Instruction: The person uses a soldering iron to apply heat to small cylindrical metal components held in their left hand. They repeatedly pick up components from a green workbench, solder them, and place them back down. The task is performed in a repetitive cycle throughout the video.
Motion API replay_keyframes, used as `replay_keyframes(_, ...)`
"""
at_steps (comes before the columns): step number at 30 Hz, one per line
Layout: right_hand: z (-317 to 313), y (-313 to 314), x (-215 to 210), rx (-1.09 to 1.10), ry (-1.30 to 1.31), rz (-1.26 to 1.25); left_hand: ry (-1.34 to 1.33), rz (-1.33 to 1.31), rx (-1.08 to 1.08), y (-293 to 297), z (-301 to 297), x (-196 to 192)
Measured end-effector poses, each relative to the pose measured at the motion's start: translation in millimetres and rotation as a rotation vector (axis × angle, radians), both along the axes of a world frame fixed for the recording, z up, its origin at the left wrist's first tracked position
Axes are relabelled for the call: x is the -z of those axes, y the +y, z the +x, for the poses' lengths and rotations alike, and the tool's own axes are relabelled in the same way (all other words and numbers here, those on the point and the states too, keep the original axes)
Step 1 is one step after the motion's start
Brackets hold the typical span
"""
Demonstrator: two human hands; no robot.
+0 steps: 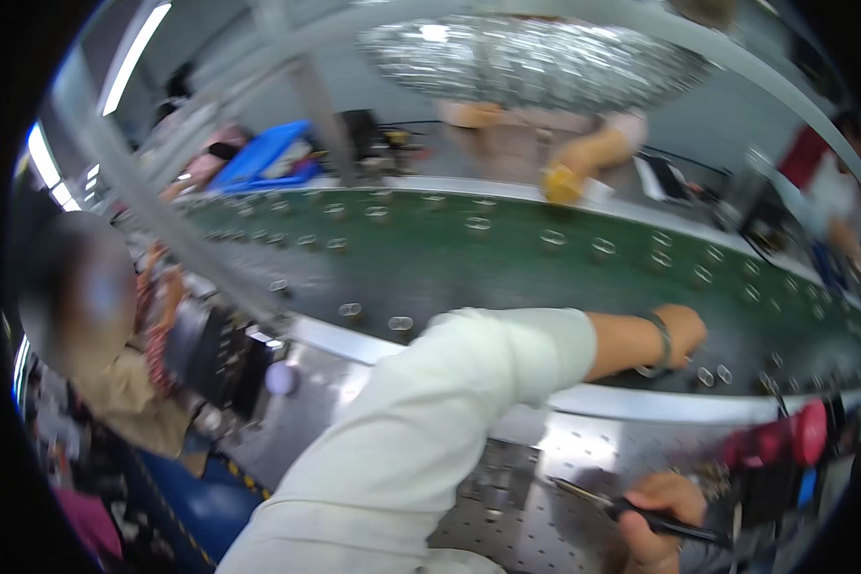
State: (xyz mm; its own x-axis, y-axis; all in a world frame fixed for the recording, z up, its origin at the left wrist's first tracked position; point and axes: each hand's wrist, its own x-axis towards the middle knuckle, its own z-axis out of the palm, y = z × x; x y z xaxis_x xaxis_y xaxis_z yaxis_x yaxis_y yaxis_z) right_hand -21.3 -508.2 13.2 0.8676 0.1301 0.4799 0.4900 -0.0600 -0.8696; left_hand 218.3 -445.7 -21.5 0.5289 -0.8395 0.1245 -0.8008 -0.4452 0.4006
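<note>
My left arm, in a pale sleeve, stretches across to the green conveyor belt [402, 258]. My left hand [677, 337], with a dark band at its wrist, hangs low over the near side of the belt. Its fingers are blurred and turned away, so what they hold, if anything, is hidden. Beside it on the belt lie small ring-shaped metal parts [705, 377]. Lower right, my right hand [655, 517] grips a soldering iron [655, 521] by its black handle. The iron's metal tip points left, above a perforated metal worktop [584, 450].
Many similar small parts stand along the belt. A pink cylindrical object [794, 435] sits at right. Small clear pieces [496, 493] lie on the worktop. Co-workers sit at left and across the belt, one holding something yellow [562, 184]. A silver foil duct [536, 59] hangs overhead.
</note>
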Motion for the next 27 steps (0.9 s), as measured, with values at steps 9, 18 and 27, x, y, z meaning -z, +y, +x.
replay_keyframes(9,-5.4,15.1,-23.5,-0.022,0.040,0.099,0.770,-0.293,-0.109,189.3,-85.1,-71.6)
replay_keyframes(18,-3.2,36.2,-13.5,-0.028,0.145,0.163,1.287,-0.437,-0.033,235.7,-151.6,-33.9)
replay_keyframes(27,-1.3,40.9,-1.4,0.153,0.262,0.333,1.469,-0.512,-0.116,240.4,-166.8,-20.5)
